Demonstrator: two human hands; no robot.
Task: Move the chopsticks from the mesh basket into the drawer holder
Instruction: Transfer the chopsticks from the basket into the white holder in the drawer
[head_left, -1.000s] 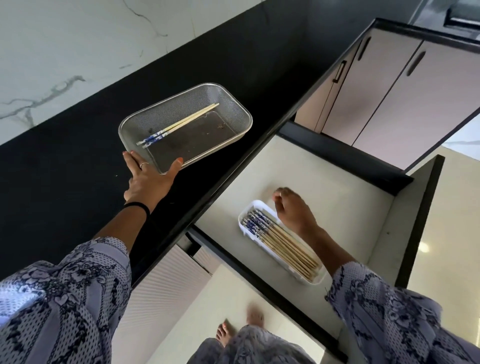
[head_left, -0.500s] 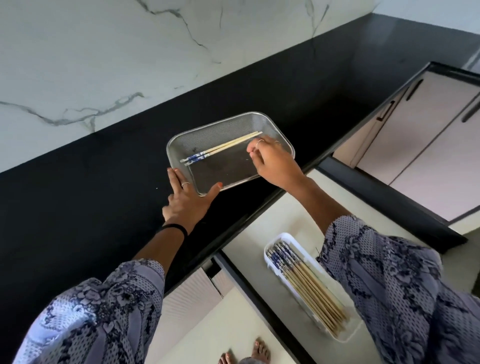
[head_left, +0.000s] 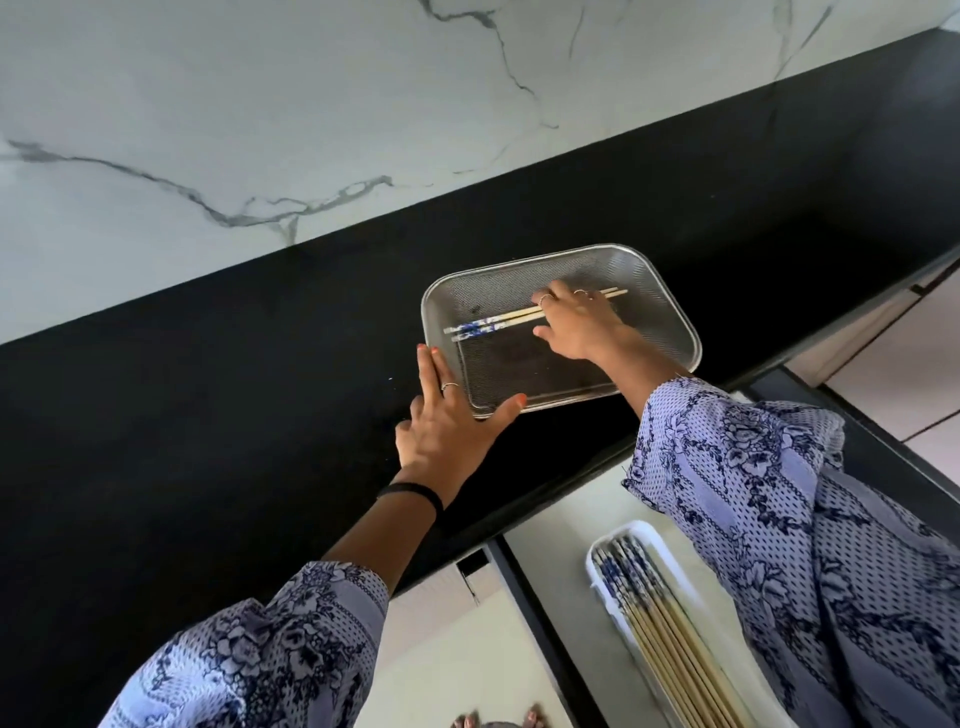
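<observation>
Wooden chopsticks (head_left: 519, 315) lie left-right in our mesh basket (head_left: 670, 312), blue ends left, right hand (head_left: 576, 325) now over them, grip unclear, left hand (head_left: 447, 426) flat, steadying.

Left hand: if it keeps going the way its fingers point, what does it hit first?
The left hand already touches the near-left corner of the mesh basket. Past that, its fingers point up the bare black countertop toward the marble wall, probably the next contact; depth is unclear.

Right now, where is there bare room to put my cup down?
The black counter is bare left of the left hand, and behind the mesh basket up to the marble wall. It is crowded at the basket, where the right hand reaches the chopsticks.
</observation>
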